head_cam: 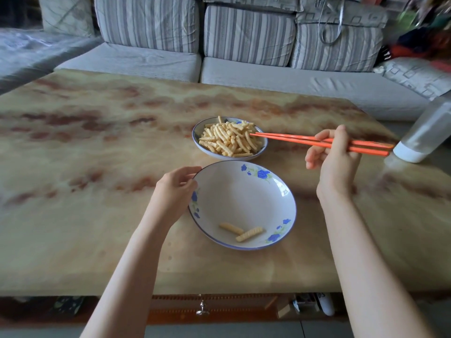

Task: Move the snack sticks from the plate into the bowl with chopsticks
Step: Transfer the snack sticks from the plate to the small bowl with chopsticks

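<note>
Forearms, two, bare, reach in from the near edge over a table (97, 167) with a marbled tan and rust top; a drawer knob (202, 308) shows under the table's near edge. Left hand (174, 189): curled round the left rim of the bowl (244, 191), thumb on the rim, fingers beneath. Bowl: wide, white, blue flowers and blue edge, nearest dish, centre of the table, tilted slightly. Contents: two snack sticks (249, 234), ridged and yellow, touching end to side at the near bottom. Plate (198, 145): smaller, same pattern, just beyond the bowl and close to it, heaped with sticks (229, 140). Right hand (334, 162): raised above the table to the right of both dishes, fingers closed round a pair of orange chopsticks (292, 140) at mid-length. Chopsticks: nearly level, pointing left, tips close together at the right edge of the heap over the plate's rim; whether they pinch a stick cannot be told. Bottle (424, 132): clear with white cap, at the table's right edge, blurred. Sofa (244, 40): grey, striped cushions, behind the table.
</note>
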